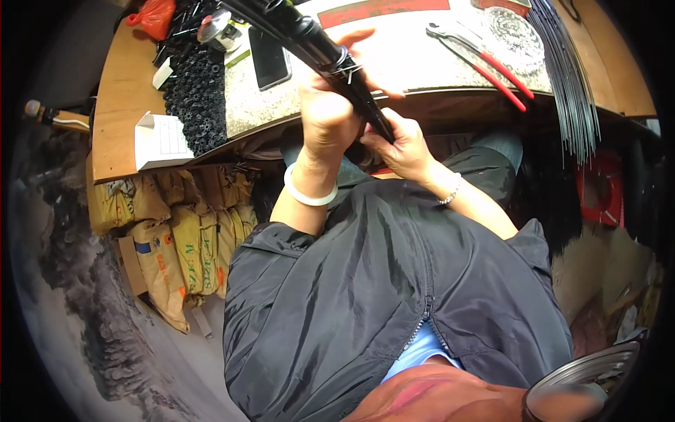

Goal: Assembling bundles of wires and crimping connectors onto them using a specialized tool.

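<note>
A long black tubular thing (pixel 306 35), made of rods or tubes bundled together, slants from the top edge down to my hands; its kind I cannot make out. My left hand (pixel 328 116) is around its middle part, the thumb side partly hidden behind the tube and some fingers reaching past its far side. Close by, a thin bright wire or clip (pixel 344 72) crosses the tube. With closed fingers my right hand (pixel 408 148) grips the lower end, just off the table's front edge.
Pliers (pixel 485 67) with red handles lie on the table at the right, beside a bundle of thin dark rods (pixel 573 105). At the left are a phone (pixel 271 60), small black parts (pixel 193 105) and a white box (pixel 162 144). Sacks (pixel 186 253) stand below.
</note>
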`<control>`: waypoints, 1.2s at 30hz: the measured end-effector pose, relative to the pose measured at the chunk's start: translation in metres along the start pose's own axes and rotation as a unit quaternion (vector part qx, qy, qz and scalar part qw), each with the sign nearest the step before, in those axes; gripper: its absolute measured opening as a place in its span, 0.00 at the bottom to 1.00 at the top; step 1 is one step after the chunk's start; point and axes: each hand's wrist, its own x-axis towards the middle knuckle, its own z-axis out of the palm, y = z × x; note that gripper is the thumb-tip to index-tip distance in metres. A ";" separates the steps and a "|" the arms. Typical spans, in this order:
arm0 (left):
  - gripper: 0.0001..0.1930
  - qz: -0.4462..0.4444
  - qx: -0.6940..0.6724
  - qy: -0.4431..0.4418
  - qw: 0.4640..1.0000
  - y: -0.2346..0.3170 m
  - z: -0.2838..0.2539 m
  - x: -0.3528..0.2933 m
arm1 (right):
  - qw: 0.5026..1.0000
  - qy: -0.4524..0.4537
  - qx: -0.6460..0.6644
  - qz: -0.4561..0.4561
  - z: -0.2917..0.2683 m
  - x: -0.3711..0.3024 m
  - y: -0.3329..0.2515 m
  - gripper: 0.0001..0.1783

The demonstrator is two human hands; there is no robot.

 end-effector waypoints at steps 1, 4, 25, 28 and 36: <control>0.38 -0.041 0.004 0.009 0.999 0.006 0.007 -0.002 | 0.999 0.018 -0.004 -0.034 -0.001 0.000 0.000 0.14; 0.15 -0.077 0.097 0.069 0.990 0.011 0.017 -0.009 | 0.993 -0.004 -0.062 -0.098 -0.007 0.002 0.002 0.16; 0.17 0.087 0.315 0.117 0.938 -0.006 0.031 -0.009 | 0.914 0.183 -0.262 -0.251 -0.022 0.021 -0.106 0.06; 0.07 0.070 0.200 0.207 0.955 -0.002 0.039 -0.006 | 0.892 0.199 -0.301 -0.270 -0.021 0.018 -0.103 0.06; 0.05 0.071 0.244 0.182 0.950 -0.010 0.029 -0.007 | 0.882 0.185 -0.329 -0.282 -0.030 0.021 -0.113 0.06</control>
